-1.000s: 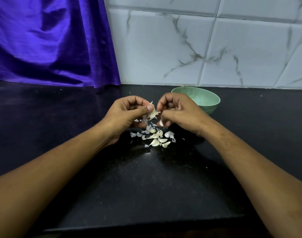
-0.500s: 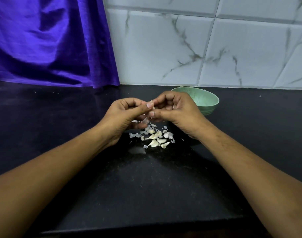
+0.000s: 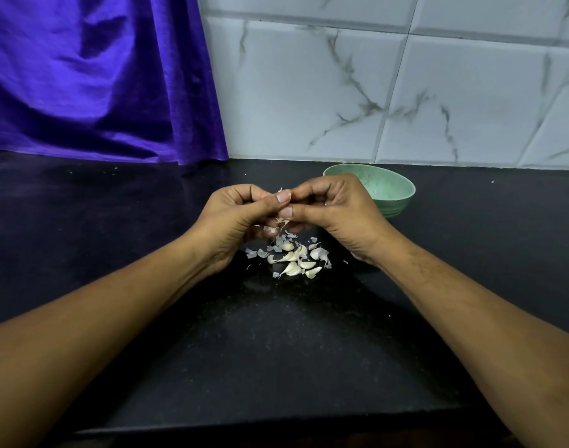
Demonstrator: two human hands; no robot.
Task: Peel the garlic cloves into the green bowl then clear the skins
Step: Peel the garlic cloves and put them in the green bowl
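Purple cloth (image 3: 92, 76) back-left; right hand (image 3: 338, 211) half-hides green bowl (image 3: 394, 192). It and left hand (image 3: 234, 218) pinch one papery garlic clove (image 3: 281, 222).

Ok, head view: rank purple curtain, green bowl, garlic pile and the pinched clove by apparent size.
1. Shiny purple fabric curtain.
2-3. Round green speckled bowl and loose white garlic pile: alike; bowl partly hidden, farther.
4. Pinched papery garlic clove.

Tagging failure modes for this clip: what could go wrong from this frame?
1. The left hand and right hand pinch the garlic clove above the pile; a slipped clove could get lost among the loose cloves and skins there.
2. The green bowl sits just behind the right hand, part hidden; a careless move could knock it.
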